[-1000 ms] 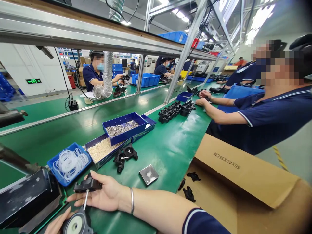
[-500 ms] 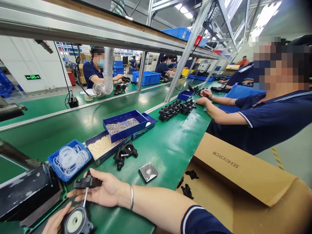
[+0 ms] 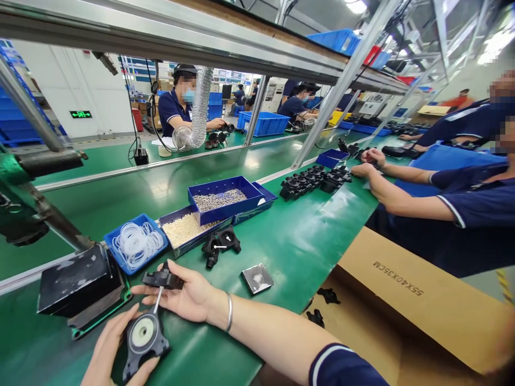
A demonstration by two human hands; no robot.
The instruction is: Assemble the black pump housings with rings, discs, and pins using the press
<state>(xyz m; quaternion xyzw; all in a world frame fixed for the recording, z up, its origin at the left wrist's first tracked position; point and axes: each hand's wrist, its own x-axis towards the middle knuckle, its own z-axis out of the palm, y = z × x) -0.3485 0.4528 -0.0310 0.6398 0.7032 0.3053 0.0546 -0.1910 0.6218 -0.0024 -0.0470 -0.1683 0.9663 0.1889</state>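
My left hand (image 3: 110, 348) grips a black plastic housing (image 3: 145, 346) with a round cream-coloured disc (image 3: 144, 331) in its middle. In my right hand (image 3: 189, 292) is a smaller black plastic part (image 3: 163, 279), held between thumb and fingers with the palm turned up. A thin white pin (image 3: 158, 300) runs between the two black parts; which one it is fixed in I cannot tell. Beyond my right hand lie a pair of black housings (image 3: 221, 245) with white pins. A small square metal block (image 3: 257, 279) rests to their right.
A blue tray of clear rings (image 3: 139, 244), a bin of cream-coloured pieces (image 3: 187, 230) and a blue bin of metal pins (image 3: 229, 201) line the bench. A black machine base (image 3: 76, 279) stands left. A cardboard box (image 3: 402, 284) sits right, near a co-worker's arms (image 3: 406, 193).
The view has swung left, so everything sits further right in the picture. Both hands keep their hold, and more of my left hand and its housing now shows.
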